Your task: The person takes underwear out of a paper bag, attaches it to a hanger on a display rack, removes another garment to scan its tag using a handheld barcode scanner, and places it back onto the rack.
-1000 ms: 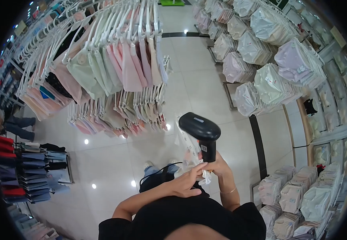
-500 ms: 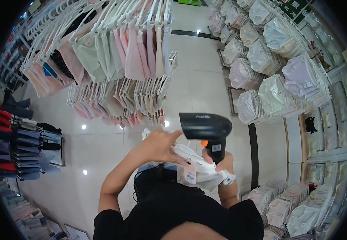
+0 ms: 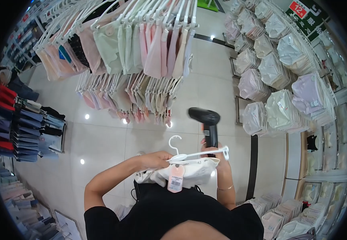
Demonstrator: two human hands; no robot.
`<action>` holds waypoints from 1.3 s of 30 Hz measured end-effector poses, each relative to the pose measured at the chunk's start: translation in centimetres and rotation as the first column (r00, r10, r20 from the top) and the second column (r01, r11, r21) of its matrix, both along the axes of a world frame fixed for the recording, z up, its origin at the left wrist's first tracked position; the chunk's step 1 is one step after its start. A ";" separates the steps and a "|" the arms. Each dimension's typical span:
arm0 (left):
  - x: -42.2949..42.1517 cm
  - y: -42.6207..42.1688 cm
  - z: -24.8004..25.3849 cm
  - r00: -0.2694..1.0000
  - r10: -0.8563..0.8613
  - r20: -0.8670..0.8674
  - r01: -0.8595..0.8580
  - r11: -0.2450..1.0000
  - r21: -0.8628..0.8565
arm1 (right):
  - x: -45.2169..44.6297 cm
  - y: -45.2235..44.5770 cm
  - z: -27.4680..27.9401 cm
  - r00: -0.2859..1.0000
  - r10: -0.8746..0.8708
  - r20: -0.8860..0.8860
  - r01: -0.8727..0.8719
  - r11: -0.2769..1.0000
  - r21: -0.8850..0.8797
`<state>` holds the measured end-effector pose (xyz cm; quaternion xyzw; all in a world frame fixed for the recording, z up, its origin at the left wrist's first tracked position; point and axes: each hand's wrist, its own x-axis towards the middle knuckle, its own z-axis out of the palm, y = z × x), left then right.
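Observation:
A white garment (image 3: pixel 193 171) hangs on a white hanger (image 3: pixel 176 151) in front of my chest, its hook pointing up. My left hand (image 3: pixel 158 160) is closed on the garment and hanger at the left end. From the garment hangs a pink tag (image 3: pixel 176 179) with a printed label. My right hand (image 3: pixel 217 154) is wrapped round the handle of a black barcode scanner (image 3: pixel 206 120), just behind the hanger's right end; the scanner's head points left, above the garment. Some of the right fingers are hidden behind the hanger and cloth.
A rack of pastel garments (image 3: pixel 153 52) stands ahead on the left. Packed white and pastel underwear (image 3: pixel 281 108) hangs on the right, with more at the lower right. Dark and red clothes (image 3: pixel 25 124) hang at the far left. Tiled floor (image 3: pixel 113 140) lies between the racks.
The garment has been turned and spread, and its hanger and pink tag now face up into view. The left hand has moved down and left; the scanner has tilted and moved slightly away.

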<state>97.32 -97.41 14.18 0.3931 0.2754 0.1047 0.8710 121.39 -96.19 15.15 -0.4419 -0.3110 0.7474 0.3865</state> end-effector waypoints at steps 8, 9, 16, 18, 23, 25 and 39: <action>-3.2 -0.7 1.5 0.848 0.526 -0.069 -0.504 0.759 -0.413 | 1.8 -2.1 1.9 0.892 -0.396 -0.216 0.437 0.637 0.635; -3.5 -0.8 1.2 0.839 0.542 -0.059 -0.527 0.778 -0.343 | 1.7 -2.5 2.9 0.878 -0.463 -0.121 0.413 0.605 0.680; -5.1 -0.1 2.6 0.648 0.762 -0.013 -0.760 0.645 -0.077 | -1.2 -3.5 4.7 0.944 -0.296 -0.149 0.324 0.736 0.594; -5.3 0.1 3.0 0.494 0.869 0.016 -0.862 0.487 0.142 | -1.6 -4.1 3.5 0.997 -0.072 -0.011 0.067 0.835 0.547; -6.3 1.1 3.1 0.172 0.980 0.101 -0.868 0.102 0.486 | -6.2 -5.0 4.4 0.892 0.328 0.311 -0.445 0.752 0.486; -6.8 1.2 3.3 0.126 0.985 0.119 -0.861 0.049 0.506 | -8.6 -4.5 6.4 0.856 0.380 0.349 -0.513 0.707 0.487; -11.7 0.7 2.8 0.094 0.996 -0.005 -0.791 0.078 0.606 | -10.3 -3.8 -10.1 0.896 -0.032 0.443 0.022 0.999 0.029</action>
